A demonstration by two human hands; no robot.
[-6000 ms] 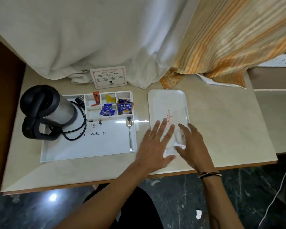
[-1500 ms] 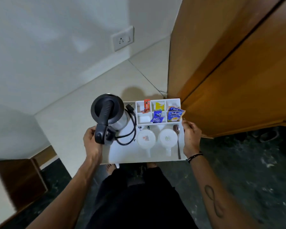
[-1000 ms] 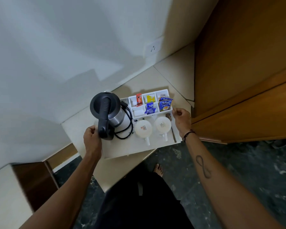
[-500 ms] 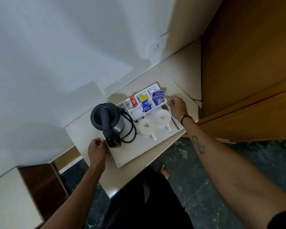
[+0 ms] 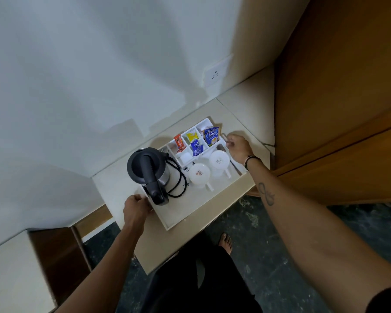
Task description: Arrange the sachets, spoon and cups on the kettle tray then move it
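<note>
Your left hand (image 5: 137,205) grips the near left edge of the tray (image 5: 185,213), and your right hand (image 5: 237,147) is curled on its far right edge. The tray lies askew on the counter (image 5: 246,109), its near corner close to the rim. Shove unevenly and the kettle (image 5: 148,169) could rock, the cups (image 5: 199,173) slide, the spoon (image 5: 221,146) rattle, or the sachets (image 5: 198,141) spill.
</note>
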